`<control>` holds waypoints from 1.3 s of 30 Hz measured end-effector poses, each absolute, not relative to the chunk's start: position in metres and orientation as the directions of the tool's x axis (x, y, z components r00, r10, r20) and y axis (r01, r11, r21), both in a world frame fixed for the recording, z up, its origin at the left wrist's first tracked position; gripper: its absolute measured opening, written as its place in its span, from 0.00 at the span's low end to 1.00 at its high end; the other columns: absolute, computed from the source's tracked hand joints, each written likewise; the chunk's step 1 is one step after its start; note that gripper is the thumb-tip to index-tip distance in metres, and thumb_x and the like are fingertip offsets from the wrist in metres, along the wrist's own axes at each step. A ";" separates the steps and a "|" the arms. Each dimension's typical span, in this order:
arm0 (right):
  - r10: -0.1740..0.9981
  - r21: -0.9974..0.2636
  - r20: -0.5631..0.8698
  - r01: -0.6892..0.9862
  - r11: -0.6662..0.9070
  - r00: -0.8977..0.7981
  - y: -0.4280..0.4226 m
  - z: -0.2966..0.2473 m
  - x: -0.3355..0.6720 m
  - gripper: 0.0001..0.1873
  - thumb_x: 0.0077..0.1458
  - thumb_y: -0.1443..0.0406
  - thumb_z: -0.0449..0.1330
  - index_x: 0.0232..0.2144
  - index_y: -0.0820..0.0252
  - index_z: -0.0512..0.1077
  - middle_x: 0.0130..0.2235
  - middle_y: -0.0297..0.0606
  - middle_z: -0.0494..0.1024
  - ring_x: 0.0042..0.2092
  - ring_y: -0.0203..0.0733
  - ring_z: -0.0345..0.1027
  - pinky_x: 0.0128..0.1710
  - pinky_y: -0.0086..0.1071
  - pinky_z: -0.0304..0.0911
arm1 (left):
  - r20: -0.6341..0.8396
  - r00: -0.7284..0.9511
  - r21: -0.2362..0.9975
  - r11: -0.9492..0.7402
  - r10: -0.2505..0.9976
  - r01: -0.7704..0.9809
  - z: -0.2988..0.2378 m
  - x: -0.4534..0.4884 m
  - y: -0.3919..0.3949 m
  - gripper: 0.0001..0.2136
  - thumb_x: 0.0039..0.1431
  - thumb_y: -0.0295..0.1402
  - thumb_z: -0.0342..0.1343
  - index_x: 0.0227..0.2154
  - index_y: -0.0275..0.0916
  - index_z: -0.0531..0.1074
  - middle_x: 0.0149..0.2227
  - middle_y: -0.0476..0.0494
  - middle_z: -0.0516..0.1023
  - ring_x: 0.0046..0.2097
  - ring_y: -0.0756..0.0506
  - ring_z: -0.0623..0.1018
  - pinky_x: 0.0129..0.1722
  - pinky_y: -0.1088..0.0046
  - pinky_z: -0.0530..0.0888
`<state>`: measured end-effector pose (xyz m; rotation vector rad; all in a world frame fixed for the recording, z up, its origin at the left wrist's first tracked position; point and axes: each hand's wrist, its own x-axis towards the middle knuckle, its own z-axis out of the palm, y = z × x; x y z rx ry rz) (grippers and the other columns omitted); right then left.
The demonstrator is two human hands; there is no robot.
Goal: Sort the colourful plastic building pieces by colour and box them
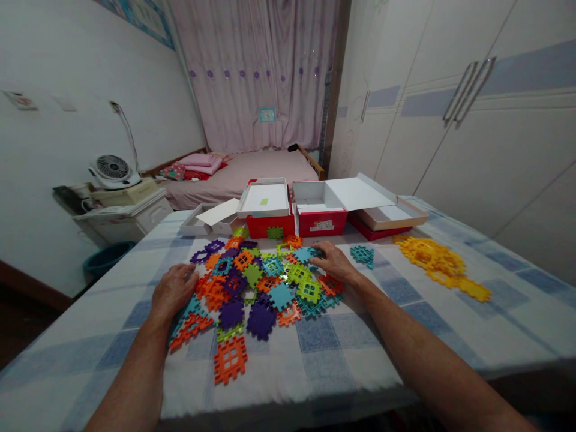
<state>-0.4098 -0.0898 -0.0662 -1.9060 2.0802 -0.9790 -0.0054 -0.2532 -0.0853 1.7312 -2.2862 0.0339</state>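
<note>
A pile of notched plastic interlocking building tiles (252, 276) in orange, purple, green and teal lies on the table before me. At its left edge rests my left hand (174, 289), loosely bent with the fingers a little apart, beside orange tiles (211, 291) and holding nothing I can see. My right hand (335, 262) reaches to the upper right of the pile, its thumb and fingers closed about a teal tile (307, 254). Nearest to me is a square orange window tile (230, 360). A separate teal tile (362, 255) lies right of my right hand.
Yellow tiles (432, 261) are grouped at the right. Along the back stand a red box with a white tray (264, 201), an open red box (321, 223), a light lid (396, 214) and a grey-white box (195, 225). A checked cloth (351, 372) covers the table.
</note>
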 end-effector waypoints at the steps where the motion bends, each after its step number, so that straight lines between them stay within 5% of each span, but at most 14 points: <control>1: -0.949 -0.518 0.293 -0.854 -0.054 -0.118 -0.088 -0.065 -0.409 0.24 0.52 0.66 0.60 0.52 0.63 0.70 0.50 0.46 0.72 0.51 0.46 0.66 0.52 0.39 0.61 | 0.228 -0.244 0.146 0.281 -0.942 -0.948 -0.085 -0.006 -0.253 0.26 0.59 0.44 0.38 0.50 0.35 0.73 0.55 0.34 0.72 0.55 0.37 0.72 0.56 0.60 0.68; 7: -0.986 -0.372 0.152 -0.920 -0.127 0.075 -0.083 -0.063 -0.405 0.35 0.48 0.69 0.61 0.60 0.58 0.63 0.60 0.48 0.63 0.59 0.51 0.58 0.58 0.46 0.55 | 0.232 -0.256 0.149 0.294 -0.938 -0.944 -0.082 -0.007 -0.250 0.26 0.59 0.43 0.39 0.50 0.35 0.73 0.54 0.34 0.72 0.55 0.37 0.72 0.57 0.61 0.67; 19: -0.914 -0.151 0.382 -0.966 -0.210 0.139 -0.083 -0.052 -0.397 0.13 0.61 0.65 0.56 0.47 0.61 0.72 0.42 0.44 0.75 0.44 0.45 0.69 0.45 0.35 0.63 | 0.234 -0.274 0.121 0.308 -0.933 -0.944 -0.085 -0.004 -0.255 0.27 0.58 0.44 0.38 0.50 0.35 0.74 0.53 0.35 0.73 0.55 0.38 0.72 0.57 0.62 0.67; 31: -0.827 -0.432 0.529 -0.899 -0.069 -0.190 -0.088 -0.057 -0.419 0.13 0.62 0.67 0.50 0.39 0.58 0.75 0.39 0.38 0.79 0.41 0.39 0.72 0.42 0.30 0.62 | 0.203 -0.257 0.153 0.290 -0.945 -0.945 -0.083 -0.003 -0.253 0.28 0.59 0.45 0.36 0.51 0.35 0.72 0.55 0.34 0.71 0.56 0.36 0.71 0.56 0.60 0.68; 39: -0.719 -0.386 0.420 -0.826 0.411 -0.554 -0.069 -0.036 -0.467 0.16 0.60 0.66 0.48 0.41 0.58 0.76 0.42 0.41 0.79 0.43 0.44 0.72 0.43 0.32 0.62 | 0.226 -0.270 0.159 0.309 -0.936 -0.938 -0.083 -0.004 -0.253 0.27 0.59 0.44 0.39 0.50 0.34 0.74 0.54 0.32 0.73 0.54 0.36 0.72 0.55 0.58 0.68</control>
